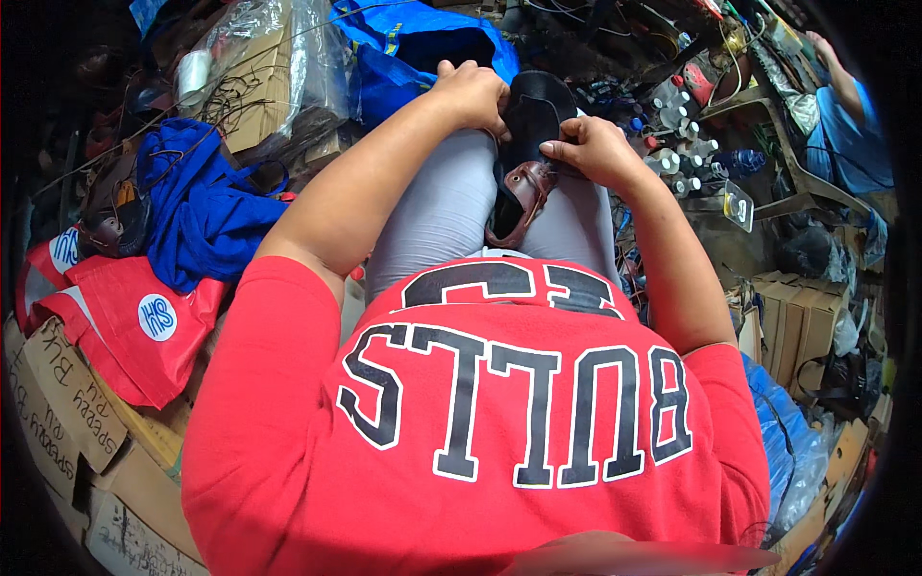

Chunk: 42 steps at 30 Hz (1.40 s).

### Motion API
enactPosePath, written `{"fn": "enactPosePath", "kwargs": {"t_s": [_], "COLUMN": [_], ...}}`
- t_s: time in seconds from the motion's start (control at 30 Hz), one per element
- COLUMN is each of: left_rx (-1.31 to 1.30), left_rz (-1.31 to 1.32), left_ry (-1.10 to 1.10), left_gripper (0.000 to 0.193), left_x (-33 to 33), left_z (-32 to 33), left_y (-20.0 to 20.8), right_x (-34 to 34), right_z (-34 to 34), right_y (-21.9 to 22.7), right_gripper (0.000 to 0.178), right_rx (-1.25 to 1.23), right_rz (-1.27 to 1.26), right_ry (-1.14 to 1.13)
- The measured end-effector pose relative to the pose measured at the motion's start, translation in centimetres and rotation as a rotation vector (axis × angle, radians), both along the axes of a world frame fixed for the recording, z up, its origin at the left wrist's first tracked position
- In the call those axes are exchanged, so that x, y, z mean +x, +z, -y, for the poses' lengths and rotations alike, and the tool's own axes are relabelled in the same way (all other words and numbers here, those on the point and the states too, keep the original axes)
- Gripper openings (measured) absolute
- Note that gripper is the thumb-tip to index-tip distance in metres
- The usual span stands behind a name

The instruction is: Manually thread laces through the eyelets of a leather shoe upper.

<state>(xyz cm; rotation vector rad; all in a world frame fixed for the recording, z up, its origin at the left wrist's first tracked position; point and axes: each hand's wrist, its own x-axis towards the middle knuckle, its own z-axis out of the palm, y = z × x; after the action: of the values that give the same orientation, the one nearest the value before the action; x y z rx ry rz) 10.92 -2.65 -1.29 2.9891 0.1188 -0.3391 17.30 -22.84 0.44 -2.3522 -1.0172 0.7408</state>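
Note:
Between my knees rests a shoe with a dark brown leather upper (523, 192). A black sole (538, 101) stands up at its far end; whether the two are joined is hidden. My left hand (473, 96) is closed at the sole's left edge, its fingers bent over the knee side. At the right edge my right hand (597, 151) pinches the sole between thumb and fingers. The fingertips behind the sole are out of sight. Grey trousers (432, 211) cover my legs under the shoe.
Past my knees lies a blue bag (423, 38). Several capped bottles (677, 144) stand at the right, near cardboard boxes (797, 322). On the left are a blue cloth (197, 202), a red bag (125, 331) and another brown shoe (113, 216). Another person's arm (840, 77) shows far right.

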Motion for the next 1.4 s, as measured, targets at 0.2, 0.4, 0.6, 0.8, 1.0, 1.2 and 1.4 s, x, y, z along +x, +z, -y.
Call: {"fn": "enactPosePath", "kwargs": {"t_s": [0.2,0.4,0.6,0.8,1.0,1.2,1.4], "left_rx": [-0.329,-0.09,-0.044,-0.291,-0.984,-0.698,-0.46], "left_rz": [-0.106,-0.003,-0.022,-0.024,-0.08,0.049,0.215], "left_ry": [0.099,0.094,0.155,0.301,0.294,0.22,0.273], "left_gripper": [0.029,0.035,0.039,0.037,0.031,0.03,0.026], "left_x": [1.5,1.4,0.8,1.7,3.0,4.6,1.9], "left_z": [-0.8,1.3,0.2,-2.6,-3.9,-4.0,-2.2], "left_y": [-0.9,-0.6,0.6,-0.1,-1.6,-2.8,-0.2], "right_x": [1.1,2.0,2.8,2.5,2.9,3.1,0.8], "right_z": [-0.1,0.3,-1.2,-2.7,-2.5,-3.3,-0.3], "right_y": [-0.5,-1.0,-2.0,-0.8,-0.1,0.6,-0.3], "right_gripper": [0.03,0.028,0.037,0.033,0.037,0.037,0.02], "right_rx": [-0.028,-0.027,-0.04,-0.075,-0.128,-0.16,0.374], "right_rz": [-0.024,-0.068,-0.14,-0.164,-0.158,-0.107,-0.327], "right_ry": [0.009,0.022,0.052,0.136,0.109,0.149,-0.15]}}
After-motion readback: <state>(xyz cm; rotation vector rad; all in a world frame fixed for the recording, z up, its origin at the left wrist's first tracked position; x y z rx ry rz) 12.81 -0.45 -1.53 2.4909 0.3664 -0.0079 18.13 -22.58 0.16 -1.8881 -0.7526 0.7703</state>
